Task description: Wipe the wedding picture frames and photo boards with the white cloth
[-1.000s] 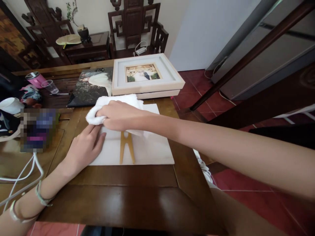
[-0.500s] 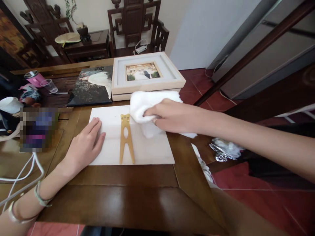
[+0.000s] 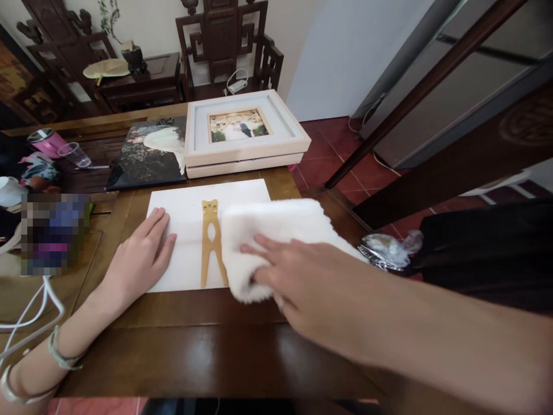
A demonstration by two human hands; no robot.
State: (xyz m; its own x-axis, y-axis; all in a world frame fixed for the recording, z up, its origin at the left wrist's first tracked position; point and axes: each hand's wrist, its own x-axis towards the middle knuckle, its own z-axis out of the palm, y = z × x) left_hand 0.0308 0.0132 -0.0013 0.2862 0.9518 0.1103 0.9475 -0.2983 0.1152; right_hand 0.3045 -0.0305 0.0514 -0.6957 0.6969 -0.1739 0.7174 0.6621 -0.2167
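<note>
My left hand [image 3: 140,253] rests flat on the left edge of a white board [image 3: 181,230], its fingers stretched out. My right hand [image 3: 289,274] presses a folded white cloth [image 3: 276,222] down over the board's right side, with some fingers tucked into its fold. The cloth hangs past the board's front and right edges and hides that part of it. Between my hands a flat yellow peg-shaped piece [image 3: 211,233] with a cat-like head and two legs lies on the board. The cloth meets the tip of its right leg.
Behind the board lie a framed picture [image 3: 246,151] on a box and a dark photo panel [image 3: 149,155]. At left are a pink mug [image 3: 46,142], a clear plastic cup [image 3: 75,154] and white cables [image 3: 45,294]. A wooden chair [image 3: 224,46] stands beyond the table [image 3: 194,351].
My right hand has moved the cloth from the board's far right part toward its front right edge. My left hand keeps its place on the board. The view has shifted slightly.
</note>
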